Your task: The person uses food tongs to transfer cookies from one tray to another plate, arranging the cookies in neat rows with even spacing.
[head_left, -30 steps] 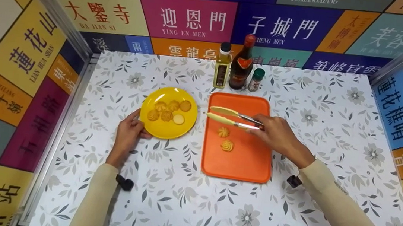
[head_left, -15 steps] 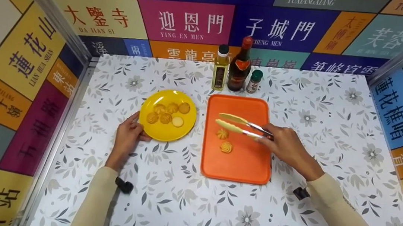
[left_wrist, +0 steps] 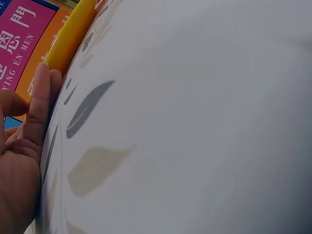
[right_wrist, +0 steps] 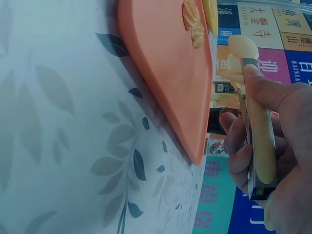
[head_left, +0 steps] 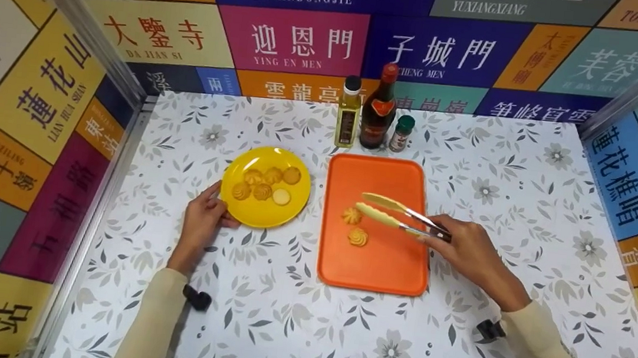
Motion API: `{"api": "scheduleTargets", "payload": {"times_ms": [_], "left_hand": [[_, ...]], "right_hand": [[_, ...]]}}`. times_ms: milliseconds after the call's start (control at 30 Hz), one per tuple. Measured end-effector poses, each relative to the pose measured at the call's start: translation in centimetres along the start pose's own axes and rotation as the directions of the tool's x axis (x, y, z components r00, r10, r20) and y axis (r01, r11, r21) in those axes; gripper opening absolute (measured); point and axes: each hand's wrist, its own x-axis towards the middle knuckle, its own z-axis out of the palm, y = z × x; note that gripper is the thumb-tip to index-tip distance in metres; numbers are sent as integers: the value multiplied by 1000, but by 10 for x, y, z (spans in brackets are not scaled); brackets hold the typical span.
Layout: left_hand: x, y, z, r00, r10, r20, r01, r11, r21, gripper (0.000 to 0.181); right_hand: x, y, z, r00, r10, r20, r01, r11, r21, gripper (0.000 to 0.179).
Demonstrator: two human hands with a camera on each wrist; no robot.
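My left hand (head_left: 203, 217) rests on the table at the near left rim of a yellow plate (head_left: 259, 215). In the left wrist view its fingers (left_wrist: 40, 100) lie fairly straight, with the tips at the plate's outer side. Several round, golden piped cookies (head_left: 263, 191) and one paler, smooth one (head_left: 281, 197) are on that plate. My right hand (head_left: 474, 252) holds metal tongs (head_left: 410, 215) with cream-coloured tips, spread apart over an orange tray (head_left: 381, 268). Two swirled cookies (head_left: 357, 237) lie on the tray, left of and below the tongs' tips. Nothing is between the tips.
Behind the tray stand an oil bottle (head_left: 347, 117) with a black cap, a dark bottle (head_left: 378, 114) with a red cap and a small green-capped jar (head_left: 401, 134). Panels with printed lettering (head_left: 292, 40) border the flower-patterned table (head_left: 279, 329) at the back and sides.
My right hand and the tongs have moved right and toward me over the tray, tips still apart. The left hand stays at the plate, and the cookies have kept their places.
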Motion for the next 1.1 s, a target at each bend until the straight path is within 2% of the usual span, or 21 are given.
{"api": "scheduleTargets", "payload": {"times_ms": [233,433,633,867,1100], "left_hand": [[-2,-3,0,1000,-19,-3,19,999,44,60],[-3,-2,0,1000,-25,-8,26,999,40,60],[-2,0,0,1000,-20,-19,21,999,36,60],[-3,-1,-1,1000,13,7,-14,1000,12,61],[0,0,-1,1000,-4,2,4,1000,23,61]], "right_hand": [[-19,3,-1,1000,-17,-5,17,1000,15,34],[-28,2,2,999,-50,20,49,998,35,34],[-30,2,7,994,-85,64,82,996,46,32],[-30,2,9,991,-97,87,94,995,32,35],[-29,5,7,989,-98,114,99,995,3,39]]}}
